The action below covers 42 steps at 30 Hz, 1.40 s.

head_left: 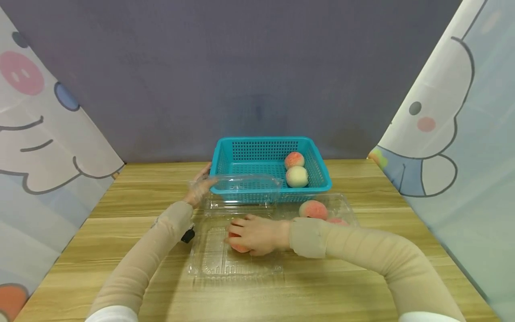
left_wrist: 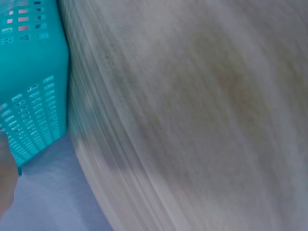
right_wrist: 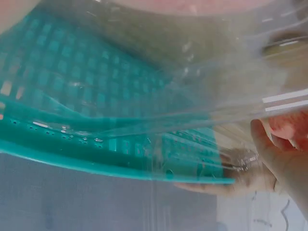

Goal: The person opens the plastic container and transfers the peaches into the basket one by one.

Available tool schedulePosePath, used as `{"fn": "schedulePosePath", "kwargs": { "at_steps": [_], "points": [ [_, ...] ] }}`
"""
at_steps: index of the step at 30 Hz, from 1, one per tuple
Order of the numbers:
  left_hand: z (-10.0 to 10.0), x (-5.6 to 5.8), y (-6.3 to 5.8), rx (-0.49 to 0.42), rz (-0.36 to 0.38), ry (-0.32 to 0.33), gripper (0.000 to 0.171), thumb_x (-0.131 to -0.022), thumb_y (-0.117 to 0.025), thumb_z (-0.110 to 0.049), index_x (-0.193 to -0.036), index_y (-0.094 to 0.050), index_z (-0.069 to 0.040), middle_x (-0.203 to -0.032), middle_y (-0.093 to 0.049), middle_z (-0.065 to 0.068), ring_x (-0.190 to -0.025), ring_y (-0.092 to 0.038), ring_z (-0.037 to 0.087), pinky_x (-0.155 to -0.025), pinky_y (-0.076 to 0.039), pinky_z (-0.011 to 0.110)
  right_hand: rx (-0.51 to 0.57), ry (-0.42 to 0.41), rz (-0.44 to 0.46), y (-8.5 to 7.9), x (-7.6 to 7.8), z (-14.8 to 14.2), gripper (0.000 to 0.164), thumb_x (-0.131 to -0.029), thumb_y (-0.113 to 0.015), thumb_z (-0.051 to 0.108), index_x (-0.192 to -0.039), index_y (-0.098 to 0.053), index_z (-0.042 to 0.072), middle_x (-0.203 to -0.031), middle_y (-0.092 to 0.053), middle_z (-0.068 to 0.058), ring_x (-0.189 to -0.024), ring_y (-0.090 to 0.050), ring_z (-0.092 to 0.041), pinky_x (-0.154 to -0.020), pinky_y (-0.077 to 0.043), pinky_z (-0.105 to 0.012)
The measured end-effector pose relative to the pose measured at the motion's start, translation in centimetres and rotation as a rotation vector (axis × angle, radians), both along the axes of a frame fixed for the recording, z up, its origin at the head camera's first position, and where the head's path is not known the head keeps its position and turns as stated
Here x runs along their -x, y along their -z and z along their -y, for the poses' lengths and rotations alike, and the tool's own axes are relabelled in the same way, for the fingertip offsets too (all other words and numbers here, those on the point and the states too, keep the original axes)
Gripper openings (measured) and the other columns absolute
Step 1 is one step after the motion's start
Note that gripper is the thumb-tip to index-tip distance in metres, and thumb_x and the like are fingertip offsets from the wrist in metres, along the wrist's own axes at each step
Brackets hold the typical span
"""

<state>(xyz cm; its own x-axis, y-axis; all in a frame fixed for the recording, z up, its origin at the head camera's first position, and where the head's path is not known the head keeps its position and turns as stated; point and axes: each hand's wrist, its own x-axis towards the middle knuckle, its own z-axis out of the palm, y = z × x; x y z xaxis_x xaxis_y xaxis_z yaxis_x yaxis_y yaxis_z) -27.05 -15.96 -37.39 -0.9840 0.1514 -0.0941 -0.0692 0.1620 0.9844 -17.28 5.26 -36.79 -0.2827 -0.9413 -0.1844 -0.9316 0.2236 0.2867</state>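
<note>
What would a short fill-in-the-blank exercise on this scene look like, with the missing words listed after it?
1. The right hand grips a ____ at the open clear container.
2. Inside the blue basket, ____ peaches are visible in the head view.
3. In the head view, the left hand is by the basket's ____ side.
4. In the head view, the second clear container sits to the ____ of the open one.

Missing words: peach; two; left; right.
</note>
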Motion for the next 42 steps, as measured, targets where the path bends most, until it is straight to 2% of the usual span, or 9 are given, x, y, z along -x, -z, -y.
{"fn": "schedulePosePath", "kwargs": {
  "at_steps": [6,14,18,26,30,37,42],
  "points": [
    [-0.1,-0.1,0.1,-0.002,-0.008,0.014,0.075,-0.089,-0.052,-0.011,-0.149,-0.008,-0.017,-0.148,-0.022,0.023,-0.136,-0.024,0.036,-0.109,-0.026,0.049,-0.061,0.025,0.014,0.5,0.5,0.4,0.064,-0.078,-0.071,0.035,-0.133,-0.039,0.026,-0.137,-0.039,-0.001,-0.128,-0.035,-0.019,-0.093,-0.046,-0.036],
    [-0.1,0.0,0.0,-0.014,-0.018,0.006,0.075,-0.089,-0.054,-0.011,-0.149,-0.008,-0.015,-0.147,-0.024,0.024,-0.134,-0.027,0.036,-0.107,-0.029,0.049,-0.031,0.016,0.02,1.0,1.1,0.9,0.063,-0.076,-0.071,0.043,-0.129,-0.043,0.026,-0.13,-0.042,0.0,-0.118,-0.041,-0.017,-0.078,-0.051,-0.025],
    [-0.2,-0.1,-0.1,-0.041,-0.024,0.009,0.075,-0.088,-0.053,-0.008,-0.149,-0.008,-0.014,-0.148,-0.022,0.022,-0.134,-0.026,0.036,-0.108,-0.027,0.049,-0.055,0.032,0.022,1.1,1.1,1.1,0.066,-0.073,-0.072,0.046,-0.129,-0.043,0.027,-0.129,-0.042,0.001,-0.117,-0.041,-0.017,-0.076,-0.051,-0.023],
    [-0.3,-0.1,-0.1,0.0,-0.004,0.012,0.075,-0.089,-0.053,-0.011,-0.149,-0.008,-0.016,-0.146,-0.024,0.024,-0.133,-0.028,0.037,-0.107,-0.028,0.049,-0.043,-0.037,-0.038,1.3,1.1,1.0,0.057,-0.075,-0.071,0.042,-0.123,-0.047,0.025,-0.119,-0.047,0.003,-0.106,-0.045,-0.013,-0.073,-0.051,-0.022],
    [-0.2,-0.1,0.0,0.006,-0.018,0.008,0.075,-0.089,-0.052,-0.011,-0.149,-0.008,-0.015,-0.146,-0.025,0.024,-0.132,-0.029,0.037,-0.107,-0.028,0.05,-0.068,-0.025,-0.043,1.2,1.2,1.0,0.061,-0.074,-0.071,0.046,-0.126,-0.045,0.025,-0.121,-0.046,0.003,-0.108,-0.045,-0.013,-0.077,-0.051,-0.024],
    [0.0,0.0,0.1,0.092,-0.031,-0.015,0.075,-0.085,-0.051,-0.012,-0.149,-0.011,-0.018,-0.143,-0.031,0.024,-0.13,-0.033,0.037,-0.105,-0.031,0.049,-0.116,0.014,-0.063,0.8,1.2,0.7,0.07,-0.075,-0.066,0.053,-0.132,-0.042,0.02,-0.123,-0.048,0.003,-0.109,-0.046,-0.014,-0.083,-0.049,-0.025],
    [0.1,0.2,0.2,0.051,-0.04,-0.001,0.076,-0.085,-0.05,-0.01,-0.149,-0.008,-0.017,-0.144,-0.028,0.024,-0.131,-0.03,0.037,-0.107,-0.029,0.049,-0.106,0.024,-0.073,0.2,1.2,0.4,0.072,-0.075,-0.065,0.051,-0.134,-0.041,0.016,-0.129,-0.047,0.001,-0.114,-0.046,-0.017,-0.086,-0.049,-0.027]
  ]
}}
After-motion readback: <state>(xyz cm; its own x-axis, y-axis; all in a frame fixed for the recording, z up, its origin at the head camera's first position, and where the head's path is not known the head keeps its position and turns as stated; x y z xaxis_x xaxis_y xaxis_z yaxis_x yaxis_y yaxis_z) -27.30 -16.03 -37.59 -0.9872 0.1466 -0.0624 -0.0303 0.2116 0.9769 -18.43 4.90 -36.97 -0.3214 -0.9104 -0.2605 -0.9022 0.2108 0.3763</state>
